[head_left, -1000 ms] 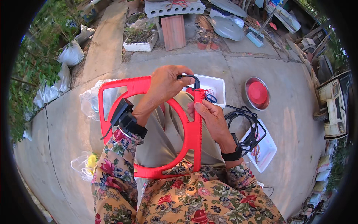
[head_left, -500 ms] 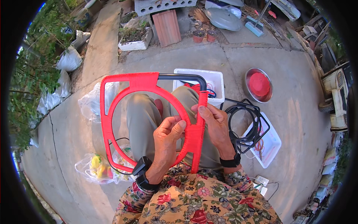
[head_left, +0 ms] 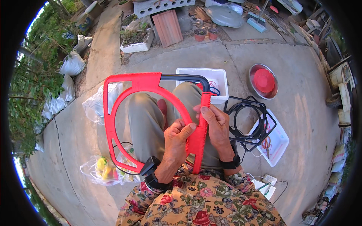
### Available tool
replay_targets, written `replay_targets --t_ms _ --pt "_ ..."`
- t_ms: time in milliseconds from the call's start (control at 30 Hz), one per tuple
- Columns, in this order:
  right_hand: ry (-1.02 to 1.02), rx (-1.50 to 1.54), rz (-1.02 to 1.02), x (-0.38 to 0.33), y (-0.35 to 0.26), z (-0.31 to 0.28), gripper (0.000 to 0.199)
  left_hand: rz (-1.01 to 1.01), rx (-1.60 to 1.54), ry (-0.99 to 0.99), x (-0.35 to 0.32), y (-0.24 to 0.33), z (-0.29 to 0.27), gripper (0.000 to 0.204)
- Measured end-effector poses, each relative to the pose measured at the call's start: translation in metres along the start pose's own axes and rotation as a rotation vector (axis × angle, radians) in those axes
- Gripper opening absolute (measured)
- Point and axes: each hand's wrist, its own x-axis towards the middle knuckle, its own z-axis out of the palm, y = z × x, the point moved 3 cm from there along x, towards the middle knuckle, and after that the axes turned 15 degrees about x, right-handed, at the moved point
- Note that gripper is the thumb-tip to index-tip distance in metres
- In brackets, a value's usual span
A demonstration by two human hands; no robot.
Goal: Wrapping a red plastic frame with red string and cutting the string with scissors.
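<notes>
Over my knees I have a squarish frame (head_left: 110, 124) with a ring inside it, wrapped almost all over in red cord or fabric. Bare black tube (head_left: 184, 77) shows at its upper right corner. My left hand (head_left: 177, 137) pinches the ring's right side, thumb on the wide red patch where ring and bar meet. On the right-hand bar, my right hand (head_left: 217, 122) is closed with its thumb in front and fingertips partly hidden behind. Whether a thread runs between the fingers I cannot make out. Loose red strands stick out near the bar's upper end.
Beyond my knees stands a white foam box (head_left: 222, 81) with cords inside. To the right are a metal basin (head_left: 276, 88) holding something red, unwrapped black frames (head_left: 235, 132), and a white tray (head_left: 282, 139) with scissors. Plastic bags (head_left: 100, 171) lie at left.
My left hand has shifted right, from inside the ring onto the wide red patch by the bar. My right hand stays on the bar. The whole view has tilted slightly.
</notes>
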Motion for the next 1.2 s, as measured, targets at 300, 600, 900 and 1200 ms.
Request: replay_targets --t_ms 300,600,900,1200 --pt "0.08 0.049 0.041 -0.004 0.008 0.001 0.029 -0.091 -0.005 -0.035 0.002 0.005 -0.004 0.017" --pt "0.07 0.114 0.06 0.0 0.011 0.002 0.031 -0.089 0.065 -0.103 0.017 0.026 -0.008 0.023" --pt "0.088 0.063 -0.001 0.001 0.004 -0.001 0.032 -0.092 0.196 -0.04 0.021 0.021 0.003 0.014" --pt "0.037 0.08 0.01 -0.002 -0.006 0.002 0.029 0.04 0.057 -0.045 0.042 0.049 0.005 0.028"
